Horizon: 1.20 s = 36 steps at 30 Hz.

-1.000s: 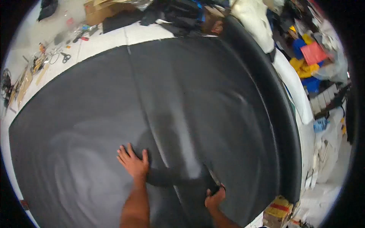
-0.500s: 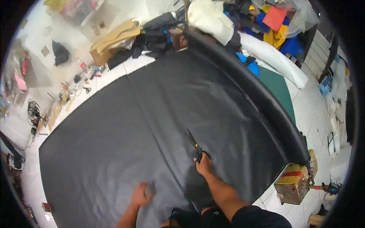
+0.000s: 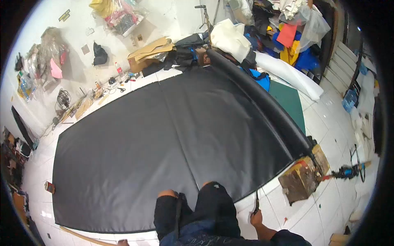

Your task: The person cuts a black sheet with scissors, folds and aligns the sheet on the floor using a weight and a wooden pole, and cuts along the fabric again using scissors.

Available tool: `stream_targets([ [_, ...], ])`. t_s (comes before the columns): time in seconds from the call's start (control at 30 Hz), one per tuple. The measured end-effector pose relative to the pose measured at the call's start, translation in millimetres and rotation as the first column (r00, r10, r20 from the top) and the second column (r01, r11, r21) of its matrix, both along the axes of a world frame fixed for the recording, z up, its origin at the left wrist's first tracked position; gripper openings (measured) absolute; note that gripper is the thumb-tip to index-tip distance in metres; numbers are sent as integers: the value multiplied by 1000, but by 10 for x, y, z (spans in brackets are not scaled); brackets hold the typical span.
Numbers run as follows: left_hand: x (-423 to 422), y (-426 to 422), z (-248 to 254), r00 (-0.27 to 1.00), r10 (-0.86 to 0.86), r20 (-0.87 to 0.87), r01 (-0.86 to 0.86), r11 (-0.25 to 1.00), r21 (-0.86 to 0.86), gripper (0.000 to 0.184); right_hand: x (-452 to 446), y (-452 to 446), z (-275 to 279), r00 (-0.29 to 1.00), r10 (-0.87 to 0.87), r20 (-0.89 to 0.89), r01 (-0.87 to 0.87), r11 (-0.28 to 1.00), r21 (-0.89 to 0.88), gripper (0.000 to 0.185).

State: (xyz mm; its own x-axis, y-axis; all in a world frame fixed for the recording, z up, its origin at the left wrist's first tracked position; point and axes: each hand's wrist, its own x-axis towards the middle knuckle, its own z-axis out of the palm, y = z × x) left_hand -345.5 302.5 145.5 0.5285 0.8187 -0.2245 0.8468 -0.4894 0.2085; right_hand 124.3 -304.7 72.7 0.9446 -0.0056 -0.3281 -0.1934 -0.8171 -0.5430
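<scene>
A large black leather-like sheet (image 3: 123,143) lies spread over the tiled floor, with a long crease down its middle and its far right side wound into a thick roll (image 3: 262,98). My right hand (image 3: 256,218) grips a pair of dark scissors (image 3: 257,201), blades pointing away from me, over the tiles just off the sheet's near right edge. At the bottom edge of the view, only a small part of my left hand (image 3: 122,242) shows, its fingers mostly cut off. It is at the end of a thin wooden strip (image 3: 84,235); whether it grips the strip is unclear.
Yellowish-brown blocks (image 3: 301,178) stand at the roll's near end. A small tin (image 3: 49,187) sits by the sheet's left edge. Small tools and cardboard line the wall. A white roll (image 3: 289,76) and a green sheet (image 3: 289,102) lie beyond the black roll.
My right hand with the scissors has moved from over the sheet to beyond its near right edge. My left hand has left the sheet, going down and left. My view has shifted back.
</scene>
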Motion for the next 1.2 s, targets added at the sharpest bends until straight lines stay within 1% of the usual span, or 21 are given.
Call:
stream_targets([
  [0.07, 396, -25, -149, 760, 611, 224, -472, 754, -456, 28, -540, -146, -95, 960, -244, -136, 235, 969, -81, 34],
  [0.1, 636, -148, -305, 670, 450, 590, -217, 880, -423, 26, -806, -251, -408, 941, -323, -96, 305, 938, -163, 36],
  [0.13, 993, -314, -113, 729, 508, 459, -296, 838, -458, 28, -980, -372, -602, 958, -271, -89, 256, 955, -150, 37],
  [0.17, 1255, -393, -186, 712, 439, 548, -244, 886, -393, 31, -1097, -447, -971, 892, -436, -119, 392, 877, -277, 42],
  [0.2, 1568, -534, 2, 740, 374, 558, -184, 912, -367, 32, -1156, -377, -980, 928, -360, -97, 320, 902, -291, 34],
  [0.23, 1887, -702, 264, 765, 304, 569, -121, 934, -337, 33, -1144, -241, -738, 809, -559, -181, 544, 829, -129, 41],
  [0.3, 2309, -1021, 651, 795, 200, 573, -73, 969, -237, 34, -1204, -221, -1139, 842, -534, -76, 510, 834, -209, 50],
  [0.37, 2519, -1142, 866, 788, -131, 602, 135, 990, 40, 37, -1110, -126, -739, 851, -422, -314, 379, 905, -192, 61],
  [0.4, 2611, -1229, 1041, 793, -129, 596, 147, 989, 19, 39, -1063, -102, -887, 922, -240, -304, 123, 926, -357, 50],
  [0.43, 2645, -1289, 1152, 799, -135, 586, 154, 988, 18, 39, -1074, -290, -1250, 945, 5, -326, -99, 957, -274, 36],
  [0.5, 2625, -1373, 1245, 852, -87, 516, 102, 995, 1, 41, -775, 7, -223, 819, 70, -570, -272, 922, -277, 34],
  [0.53, 2510, -1348, 1130, 869, -113, 482, 120, 993, 16, 46, -709, -111, -486, 806, 166, -569, -364, 896, -255, 35],
  [0.63, 2313, -1556, 1183, 850, -161, 502, 159, 986, 48, 49, -287, 212, -106, 835, 275, -477, -471, 806, -360, 38],
  [0.67, 2340, -1660, 1250, 851, -171, 496, 153, 985, 77, 46, -218, 229, -351, 791, 559, -247, -611, 712, -345, 39],
  [0.73, 2231, -1716, 1298, 884, -288, 368, 282, 957, 71, 61, 245, 1062, -126, 873, 262, -412, -343, 929, -136, 45],
  [0.8, 2226, -1769, 1239, 878, -271, 393, 286, 958, 22, 60, 420, 1567, -13, 778, 626, 64, -624, 780, -42, 81],
  [0.87, 2200, -1813, 1288, 864, -187, 467, 248, 966, -72, 58, 379, 1887, -212, 741, 671, 40, -643, 725, -245, 83],
  [0.9, 2375, -1810, 1556, 887, -315, 339, 310, 948, 70, 47, 278, 1908, -322, 716, 698, 2, -681, 698, -221, 83],
  [1.0, 2142, -1843, 1780, 938, -194, 287, 234, 966, -112, 52, 359, 1912, -615, 728, 652, 212, -568, 747, -346, 65],
  [1.1, 2048, -1807, 2249, 982, -103, 158, 141, 957, -255, 54, 493, 1912, -455, 733, 675, 85, -617, 712, -336, 56],
  [1.2, 2065, -1943, 2676, 991, -130, 17, 127, 917, -379, 58, 1151, 1870, -284, 912, 281, -298, -319, 943, -89, 61],
])
